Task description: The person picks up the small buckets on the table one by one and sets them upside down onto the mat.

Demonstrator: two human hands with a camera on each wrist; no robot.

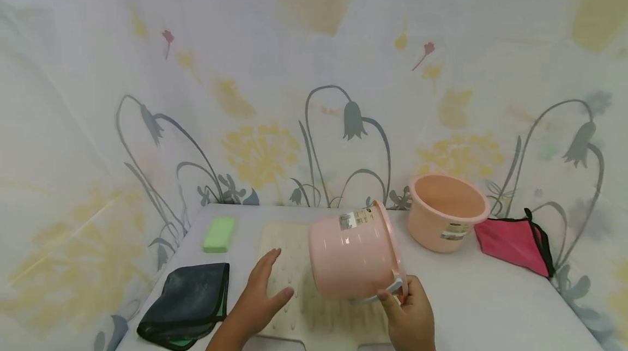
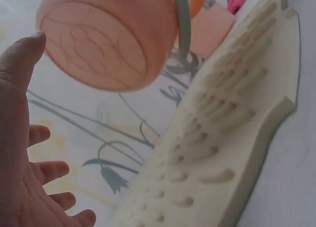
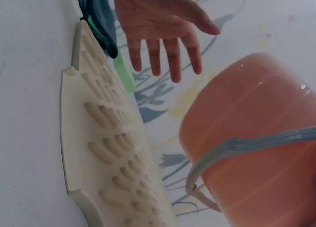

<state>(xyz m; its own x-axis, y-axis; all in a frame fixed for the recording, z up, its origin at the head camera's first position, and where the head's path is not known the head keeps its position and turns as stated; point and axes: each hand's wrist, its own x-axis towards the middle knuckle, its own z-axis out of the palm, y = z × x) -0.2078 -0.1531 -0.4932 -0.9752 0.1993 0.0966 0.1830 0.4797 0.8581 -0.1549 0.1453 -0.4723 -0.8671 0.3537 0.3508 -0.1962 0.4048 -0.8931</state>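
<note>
"Bucket (image 1: pixel 345 261) first, the glossy pink one. Where do we have it?"

"Up and to the left of the right grip (image 1: pixel 412 315), tilted over sideways in the air above the mat (image 1: pixel 277 236). We see its rim (image 1: pixel 391 244) toward the right and its base (image 2: pixel 91 49), flower embossed, toward the left grip (image 1: pixel 257 296)."

"Right grip state?"

"Closed round the rim, thumb lying by the pale grey handle (image 3: pixel 266 141). We log it as holding the bucket. How far the other fingers wrap, we can't tell; they're partly hidden."

"Left grip?"

"Wide, fingers spread, thumb out, holding nothing. Near the base but apart from it; we get the gap in the right wrist view."

"Rest, quickly?"

"Peach bucket (image 1: pixel 424 220), upright, beyond the right grip and a bit to its right. Red-pink cloth (image 1: pixel 512 244), black edging, farther right of that grip. Green block (image 1: pixel 219 235) beyond the left grip, off to its left. Dark folded cloth (image 1: pixel 188 296) just left of the left grip. Mat is cream and ridged, below and between both grips, on the white table (image 1: pixel 481 307). Flower-print backdrop (image 1: pixel 275 62) beyond both."
</note>
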